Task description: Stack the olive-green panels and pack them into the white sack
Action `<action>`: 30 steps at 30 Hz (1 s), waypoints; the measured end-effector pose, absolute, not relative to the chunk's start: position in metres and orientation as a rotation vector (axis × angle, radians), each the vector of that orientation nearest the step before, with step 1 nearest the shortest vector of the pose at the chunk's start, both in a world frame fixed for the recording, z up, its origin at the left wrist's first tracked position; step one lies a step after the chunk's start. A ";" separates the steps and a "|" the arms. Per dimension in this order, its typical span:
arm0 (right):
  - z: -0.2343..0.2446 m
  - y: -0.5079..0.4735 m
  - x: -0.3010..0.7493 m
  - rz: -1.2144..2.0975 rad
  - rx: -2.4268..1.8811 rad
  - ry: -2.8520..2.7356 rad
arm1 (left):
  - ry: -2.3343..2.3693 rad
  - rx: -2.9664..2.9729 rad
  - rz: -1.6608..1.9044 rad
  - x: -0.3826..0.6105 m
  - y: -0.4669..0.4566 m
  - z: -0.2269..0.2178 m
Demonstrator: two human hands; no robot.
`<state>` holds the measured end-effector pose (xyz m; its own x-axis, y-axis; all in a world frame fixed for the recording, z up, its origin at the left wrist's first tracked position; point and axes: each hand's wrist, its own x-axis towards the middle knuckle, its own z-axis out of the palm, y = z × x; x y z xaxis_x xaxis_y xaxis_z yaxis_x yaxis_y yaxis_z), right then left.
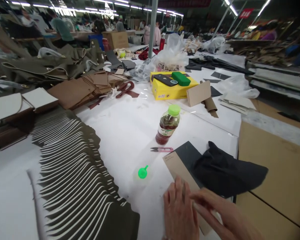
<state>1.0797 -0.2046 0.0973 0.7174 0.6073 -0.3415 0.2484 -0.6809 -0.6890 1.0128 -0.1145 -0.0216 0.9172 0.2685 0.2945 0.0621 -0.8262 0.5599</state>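
My left hand (pixel 178 208) lies on a tan card strip (pixel 173 163) at the lower right, its fingers stretched out over the surface. Close against it, my right hand (pixel 218 211) has thumb and forefinger pressed together above the same strip; what they pinch, if anything, is hidden. Beneath the strip shows a flat black piece (pixel 186 151), and a crumpled black cloth (pixel 230 171) lies to its right. Beyond the strip's far end are pink-handled thread snips (pixel 162 149). A small green funnel-like piece (pixel 142 172) rests left of my hands.
A bottle of dark red liquid with a green cap (pixel 167 125) stands upright ahead. Behind it is a yellow box (pixel 162 91) bearing a black phone (pixel 165 80) and green block (pixel 180 79). Overlapping olive pieces (pixel 85 166) fan along the left. Brown panels (pixel 75 90) lie farther back.
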 end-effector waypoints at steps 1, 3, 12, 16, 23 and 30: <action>0.092 -0.192 1.092 0.709 -2.300 -0.684 | 0.236 2.498 0.502 1.013 -0.114 -0.024; 0.082 -0.171 1.108 0.629 -2.315 -0.699 | 0.224 2.475 0.496 1.014 -0.115 -0.029; 0.068 -0.150 1.155 0.365 -2.500 -0.725 | 0.272 2.471 0.459 1.020 -0.117 -0.029; 0.070 -0.129 1.159 0.543 -2.380 -0.852 | 0.323 2.454 0.469 1.020 -0.120 -0.034; 0.046 -0.104 1.156 0.537 -2.407 -0.947 | 0.368 2.365 0.414 1.021 -0.127 -0.040; 0.049 -0.121 1.147 0.510 -2.562 -0.790 | 0.408 2.344 0.545 1.025 -0.131 -0.048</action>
<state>1.1467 -0.1206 0.0486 0.7723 0.5958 -0.2203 0.4457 -0.7554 -0.4804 1.0248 -0.1306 -0.0479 0.8629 0.4270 0.2703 0.1393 -0.7151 0.6850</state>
